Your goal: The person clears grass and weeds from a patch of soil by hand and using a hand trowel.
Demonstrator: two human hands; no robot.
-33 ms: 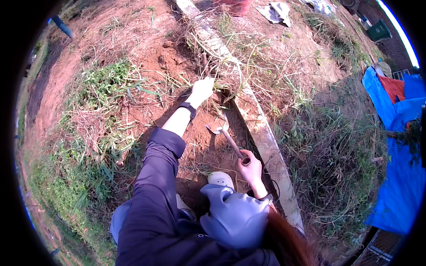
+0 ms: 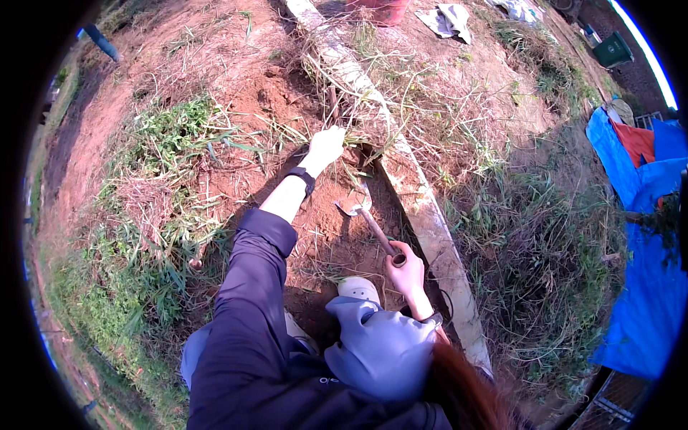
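My left hand (image 2: 324, 149), with a dark band at the wrist, is closed on a clump of weeds (image 2: 356, 137) beside the concrete edging. Its fingertips are partly hidden among the stems. Closer to me, my right hand (image 2: 405, 271) is wrapped round the brown handle of a short-handled digging tool (image 2: 374, 231). The handle's hollow end shows by my thumb. At the far end its curved metal blade (image 2: 351, 209) is down at the reddish soil (image 2: 319, 229), below and right of my left hand; I cannot tell how deep it sits.
A long concrete edging (image 2: 423, 204) runs diagonally on my right. Pulled weeds (image 2: 158, 215) lie left, more dry grass (image 2: 534, 236) right. My pale shoe (image 2: 358, 288) is close to the tool. Farther off are a red bucket (image 2: 383, 11), a blue tarp (image 2: 645, 308) and a green bin (image 2: 613, 50).
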